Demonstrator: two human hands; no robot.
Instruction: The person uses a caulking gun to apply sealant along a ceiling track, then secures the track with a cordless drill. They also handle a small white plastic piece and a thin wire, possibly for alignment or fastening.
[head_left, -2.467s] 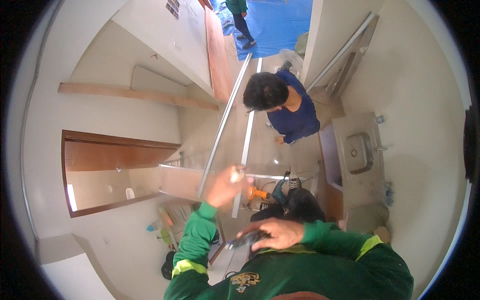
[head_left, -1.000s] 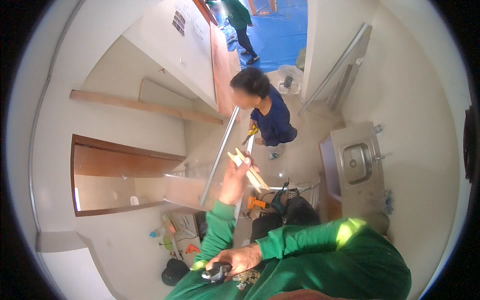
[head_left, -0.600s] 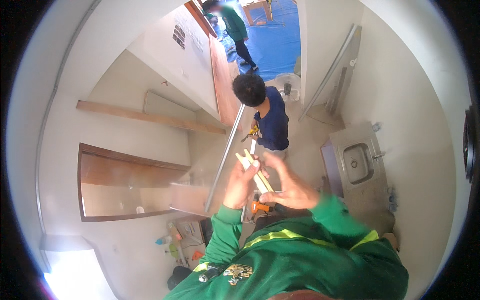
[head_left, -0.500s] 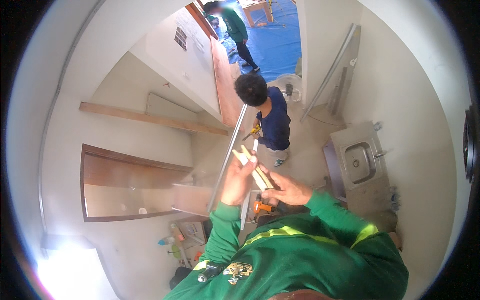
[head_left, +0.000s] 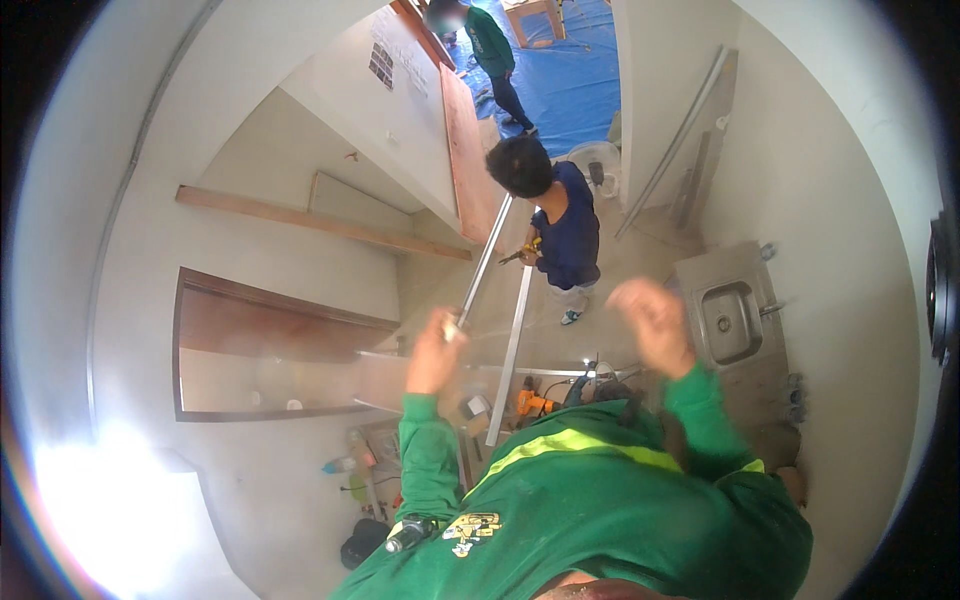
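My left hand (head_left: pixel 434 352) is closed, with a small pale yellow piece (head_left: pixel 451 328) showing at its fingertips; the rest of it is hidden. Raised to the right, away from the left one, my right hand (head_left: pixel 652 318) is smeared by motion, and I cannot make out its fingers. A long metal channel (head_left: pixel 488 250) runs away just beyond my left hand. A second pale metal channel (head_left: pixel 514 350) slants between my hands. Below them, close to my body, lies an orange cordless drill (head_left: pixel 535 402).
A co-worker in navy (head_left: pixel 570 225) stands ahead holding yellow-handled snips (head_left: pixel 525 250). Another person in green (head_left: pixel 490 45) stands farther off by a blue sheet (head_left: pixel 565 90). On the right is a sink (head_left: pixel 730 320); on the left, a framed wall opening (head_left: pixel 180 345).
My hands have parted: the left moved left and down, the right swung right and up. The long pale yellow strips held between both hands no longer show at length.
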